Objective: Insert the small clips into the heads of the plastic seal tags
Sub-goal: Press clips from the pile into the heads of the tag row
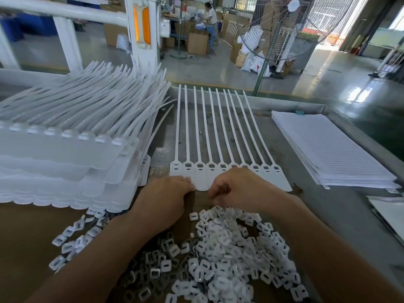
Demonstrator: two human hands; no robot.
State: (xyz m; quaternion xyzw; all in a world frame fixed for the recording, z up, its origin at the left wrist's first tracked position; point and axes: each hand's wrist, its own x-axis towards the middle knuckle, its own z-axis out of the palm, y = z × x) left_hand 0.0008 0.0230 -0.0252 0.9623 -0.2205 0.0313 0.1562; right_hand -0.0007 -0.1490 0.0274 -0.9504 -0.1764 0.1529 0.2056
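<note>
1. Since only the left hand (166,193) pins the row of tags (200,171) to the table (341,206), fingers straight on its near edge, a hard push could skid the row.
2. Right hand (236,189) is curled by the heads (265,168). Can't tell if it holds a clip, and a loose pinch drops it into the clip pile (218,254).
3. A crooked clip may jam.

Bright daylight from the right doorway (393,29), floor glare (358,95), wide-angle bowing (edges soft)

White seal tags (220,149) lie flat, clips (229,254) heaped nearby.
</note>
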